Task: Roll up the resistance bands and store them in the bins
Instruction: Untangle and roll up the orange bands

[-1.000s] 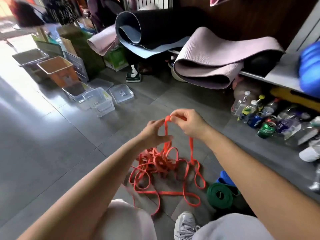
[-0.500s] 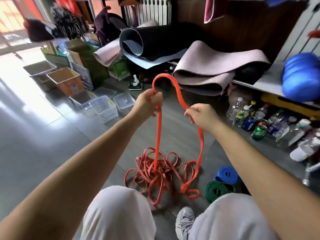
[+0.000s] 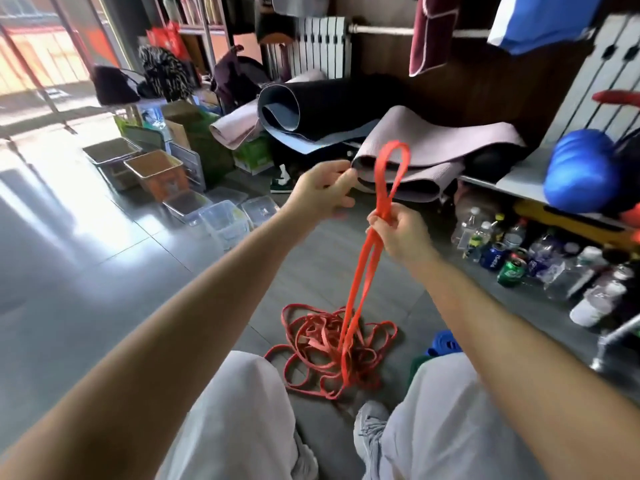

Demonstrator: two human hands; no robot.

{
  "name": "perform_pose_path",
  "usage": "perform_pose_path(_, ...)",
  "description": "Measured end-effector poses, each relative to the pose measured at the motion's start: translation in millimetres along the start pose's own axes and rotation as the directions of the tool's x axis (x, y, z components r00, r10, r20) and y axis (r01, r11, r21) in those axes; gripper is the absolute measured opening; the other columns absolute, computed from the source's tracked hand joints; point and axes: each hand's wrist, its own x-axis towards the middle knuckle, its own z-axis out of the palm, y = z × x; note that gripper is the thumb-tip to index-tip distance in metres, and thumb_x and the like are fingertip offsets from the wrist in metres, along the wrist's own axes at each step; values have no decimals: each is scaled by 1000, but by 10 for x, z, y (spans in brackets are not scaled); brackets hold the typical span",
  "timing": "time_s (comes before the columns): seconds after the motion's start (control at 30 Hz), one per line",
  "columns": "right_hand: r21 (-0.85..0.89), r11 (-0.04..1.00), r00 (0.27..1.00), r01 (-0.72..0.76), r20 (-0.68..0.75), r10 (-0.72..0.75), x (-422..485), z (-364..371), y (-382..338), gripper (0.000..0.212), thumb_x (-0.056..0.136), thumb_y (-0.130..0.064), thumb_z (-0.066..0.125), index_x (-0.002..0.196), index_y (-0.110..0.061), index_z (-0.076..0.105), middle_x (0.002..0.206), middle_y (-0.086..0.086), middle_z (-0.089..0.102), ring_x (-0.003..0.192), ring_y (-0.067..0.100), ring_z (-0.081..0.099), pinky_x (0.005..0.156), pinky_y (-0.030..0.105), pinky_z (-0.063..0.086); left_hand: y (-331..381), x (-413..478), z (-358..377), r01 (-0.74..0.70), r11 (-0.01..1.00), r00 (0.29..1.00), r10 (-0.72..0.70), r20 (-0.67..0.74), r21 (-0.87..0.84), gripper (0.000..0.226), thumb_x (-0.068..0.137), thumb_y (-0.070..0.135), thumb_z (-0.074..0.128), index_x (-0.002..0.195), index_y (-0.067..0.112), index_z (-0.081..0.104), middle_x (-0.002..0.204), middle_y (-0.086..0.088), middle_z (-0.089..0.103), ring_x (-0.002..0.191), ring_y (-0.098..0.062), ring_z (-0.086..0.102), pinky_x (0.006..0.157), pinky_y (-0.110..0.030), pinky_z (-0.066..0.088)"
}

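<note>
Orange-red resistance band (image 3: 381,207) hangs doubled from the right hand (image 3: 403,233), whose fingers clamp both strands below an upright loop; the rest lies tangled on the floor (image 3: 104,306). Beside the loop the left hand (image 3: 322,192) hovers, fingers loosely apart, apparently holding nothing.

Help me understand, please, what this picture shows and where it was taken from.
There is no machine here: a person wears one wide-angle camera on the head, looking down at their own bare arms. The right hand grips a long orange-red flat rubber resistance band, doubled into a loop above the fist; its strands hang to a tangled pile of such bands on the grey tiled floor. The left hand is open beside the loop, holding nothing. Clear plastic bins stand further left; a rolled blue band lies by the right knee.
</note>
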Motion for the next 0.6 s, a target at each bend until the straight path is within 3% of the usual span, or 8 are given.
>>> perform_pose_path(0.07, 10, 999, 999, -40, 3, 40, 35, -62, 83, 24, 90, -9, 58, 72, -25, 55, 73, 5, 65, 65, 20, 63, 60, 29, 50, -419, -55, 6, 138, 971, 990, -138, -11, 194, 42, 93, 30, 55, 132, 14, 48, 115, -4, 60, 79, -12, 64, 60, -28, 55)
perform_pose_path(0.13, -14, 999, 999, -48, 17, 49, 98, -104, 170, 22, 91, -10, 57, 75, -25, 55, 76, 5, 65, 63, 14, 63, 53, 21, 47, -935, -116, 46, 233, 885, 964, -265, 24, 402, 49, 91, 30, 59, 134, 12, 47, 127, -8, 56, 96, -22, 63, 70, -32, 53)
perform_pose_path(0.2, -15, 999, 999, -44, 11, 44, 176, -139, 271, 23, 92, -9, 55, 76, -26, 55, 73, 0, 64, 60, 7, 62, 51, 17, 45, -1454, -194, 111, 285, 789, 928, -369, 49, 544, 49, 90, 29, 61, 132, 8, 49, 129, -10, 56, 108, -26, 59, 81, -29, 48)
perform_pose_path(0.27, 4, 999, 999, -37, -11, 37, 273, -165, 429, 25, 93, -6, 53, 77, -26, 55, 72, -3, 62, 61, 4, 62, 53, 13, 46, -1896, -281, 205, 317, 723, 894, -444, 62, 614, 43, 89, 27, 61, 126, 7, 55, 123, -12, 61, 109, -25, 59, 82, -25, 45)
perform_pose_path(0.37, -9, 998, 998, -60, -19, 60, 417, -156, 800, 21, 93, -4, 52, 83, -22, 57, 72, -4, 61, 67, 9, 62, 66, 23, 51, -2491, -428, 428, 294, 680, 844, -515, 151, 671, 19, 85, 21, 58, 99, 11, 66, 102, -14, 68, 92, -28, 64, 63, -23, 39)
perform_pose_path(0.43, -23, 993, 993, -116, -2, 116, 480, -94, 1150, 22, 93, -3, 53, 83, -23, 57, 73, -4, 61, 68, 8, 62, 69, 27, 51, -2882, -517, 607, 304, 628, 791, -586, 178, 716, 14, 85, 26, 58, 89, 14, 62, 98, -13, 69, 91, -31, 64, 62, -27, 39)
perform_pose_path(0.53, -61, 978, 979, -201, 12, 202, 530, 40, 1787, 28, 91, -2, 55, 78, -27, 58, 80, 4, 64, 72, 18, 64, 73, 36, 52, -3465, -607, 864, 335, 570, 700, -684, 207, 750, 39, 84, 38, 61, 113, 13, 59, 112, -9, 66, 104, -29, 61, 78, -32, 46)
perform_pose_path(0.6, -128, 961, 968, -244, 23, 249, 558, 118, 2216, 25, 89, -5, 58, 79, -28, 59, 85, 8, 66, 82, 30, 65, 77, 43, 51, -3797, -640, 991, 389, 532, 636, -746, 198, 752, 48, 82, 42, 64, 117, 11, 54, 116, -11, 63, 107, -30, 59, 84, -33, 47)
